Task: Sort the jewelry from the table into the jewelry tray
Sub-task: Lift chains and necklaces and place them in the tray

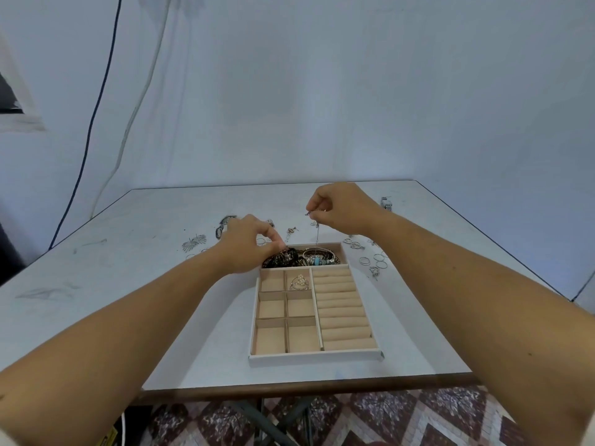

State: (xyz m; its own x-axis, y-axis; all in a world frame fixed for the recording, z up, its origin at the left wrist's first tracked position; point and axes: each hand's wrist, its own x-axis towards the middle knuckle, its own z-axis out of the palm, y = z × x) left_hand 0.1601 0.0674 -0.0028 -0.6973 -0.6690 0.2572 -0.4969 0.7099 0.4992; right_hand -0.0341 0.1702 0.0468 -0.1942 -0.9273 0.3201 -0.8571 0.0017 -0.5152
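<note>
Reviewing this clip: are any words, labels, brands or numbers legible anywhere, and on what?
No text can be read here.
Jewelry tray: plain, no label shows.
Watch-like piece, far right: too small to read any dial or brand.
Yellow object, bottom left: dark marks, too blurred to read.

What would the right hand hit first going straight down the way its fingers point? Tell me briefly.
Probably the bracelet pile in the far compartment of the jewelry tray: the right hand pinches a thin chain hanging toward it. Depth is unclear; the far rim is possible.
</note>
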